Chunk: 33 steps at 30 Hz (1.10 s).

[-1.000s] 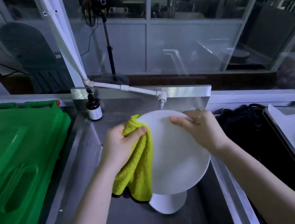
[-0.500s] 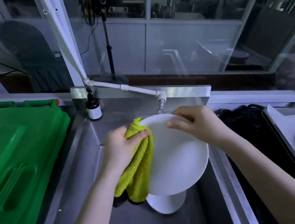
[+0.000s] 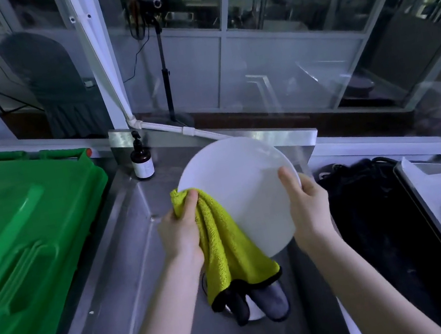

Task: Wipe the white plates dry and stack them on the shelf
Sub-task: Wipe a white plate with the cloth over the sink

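One white plate (image 3: 234, 187) above steel sink (image 3: 129, 255), glass walls (image 3: 283, 63)

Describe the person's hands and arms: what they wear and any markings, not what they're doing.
The left hand and right hand are bare: no gloves, and no rings show on the fingers. The left forearm and right forearm are uncovered down to the frame's bottom edge, with no sleeve, watch, bracelet or marking in view.
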Each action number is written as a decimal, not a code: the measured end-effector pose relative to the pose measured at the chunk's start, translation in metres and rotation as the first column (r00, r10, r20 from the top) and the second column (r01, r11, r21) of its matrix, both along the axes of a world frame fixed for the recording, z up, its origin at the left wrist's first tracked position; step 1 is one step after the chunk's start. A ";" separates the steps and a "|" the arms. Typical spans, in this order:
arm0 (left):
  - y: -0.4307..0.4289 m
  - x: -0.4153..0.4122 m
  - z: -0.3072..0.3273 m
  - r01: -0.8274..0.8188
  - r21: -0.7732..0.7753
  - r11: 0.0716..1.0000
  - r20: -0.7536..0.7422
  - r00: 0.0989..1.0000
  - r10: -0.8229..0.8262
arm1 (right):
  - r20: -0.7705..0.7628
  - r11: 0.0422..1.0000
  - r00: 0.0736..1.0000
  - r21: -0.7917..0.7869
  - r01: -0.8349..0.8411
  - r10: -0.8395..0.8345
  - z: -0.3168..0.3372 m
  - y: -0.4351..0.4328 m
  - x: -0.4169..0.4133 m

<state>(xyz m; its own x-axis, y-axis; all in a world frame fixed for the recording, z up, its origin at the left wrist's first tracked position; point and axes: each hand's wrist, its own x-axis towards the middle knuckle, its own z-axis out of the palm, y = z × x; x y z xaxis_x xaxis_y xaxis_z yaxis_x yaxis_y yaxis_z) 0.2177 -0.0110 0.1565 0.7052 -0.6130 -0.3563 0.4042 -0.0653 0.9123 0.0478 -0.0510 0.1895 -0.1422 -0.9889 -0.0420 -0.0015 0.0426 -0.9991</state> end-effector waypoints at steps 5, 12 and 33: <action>0.003 0.016 0.011 0.237 -0.058 0.970 0.331 0.921 -0.206 | -0.373 0.903 0.859 -0.111 -0.416 0.350 0.042 -0.020 -0.028; -0.002 0.005 0.034 0.601 0.037 0.798 0.775 0.487 -0.403 | -0.802 0.671 0.459 -0.101 -0.735 0.382 0.048 -0.017 -0.006; 0.000 0.018 0.024 0.604 0.097 0.791 0.734 0.494 -0.467 | -0.750 0.687 0.493 -0.072 -0.723 0.441 0.044 -0.011 -0.005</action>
<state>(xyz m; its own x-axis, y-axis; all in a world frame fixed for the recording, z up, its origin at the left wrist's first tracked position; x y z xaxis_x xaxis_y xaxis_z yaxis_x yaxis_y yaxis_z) 0.2360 -0.0111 0.1806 0.2006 -0.9549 0.2188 -0.4108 0.1208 0.9037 0.0429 -0.0618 0.2335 0.6247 -0.7663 0.1499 -0.5145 -0.5484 -0.6592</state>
